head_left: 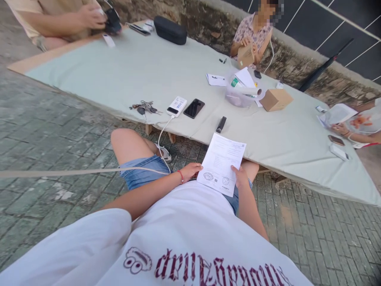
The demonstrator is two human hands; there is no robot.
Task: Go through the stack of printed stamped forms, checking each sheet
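Sheet: we log a white printed paper sheet (222, 163) – dense small text, two round stamps near its lower edge, slightly curled; it sits over our lap, at 6 o'clock from the black phone (194, 108).
Left hand (190, 171): at the sheet's 9 o'clock edge, fingers curled and pinching the margin; red band at the wrist.
Right hand (240, 178): at the sheet's 4 o'clock corner, thumb on top, fingers hidden beneath – gripping the paper.
Clear tub (238, 97): on the table (119, 75), holds a rolled paper, folded sheets and a green-and-white item.
Cardboard box (276, 99): at 3 o'clock of the tub, closed.
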